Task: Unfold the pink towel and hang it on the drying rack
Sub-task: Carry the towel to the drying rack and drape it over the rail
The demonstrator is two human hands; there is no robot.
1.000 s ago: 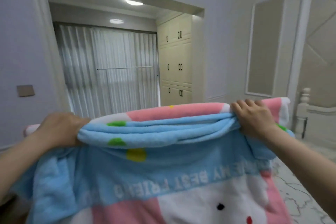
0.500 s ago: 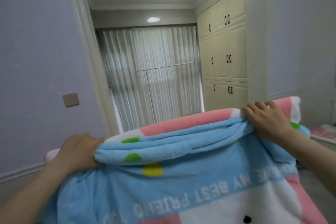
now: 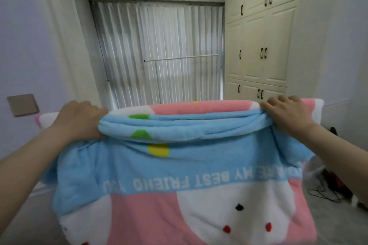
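Both hands hold the pink towel (image 3: pixel 179 175) up near the camera: the left hand (image 3: pixel 79 121) and right hand (image 3: pixel 286 115) each grip its bunched blue top edge, fingers curled over and their tips hidden behind the cloth. The towel's lower part runs out of the frame, and it hides the base of the far drying rack (image 3: pixel 181 58) by the curtain (image 3: pixel 159 45).

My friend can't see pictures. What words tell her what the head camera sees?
Two hands, left hand and right hand, grip a bunched pink, blue and white towel held up. Behind it, a thin rail crosses white curtains, with cream cupboards at right.
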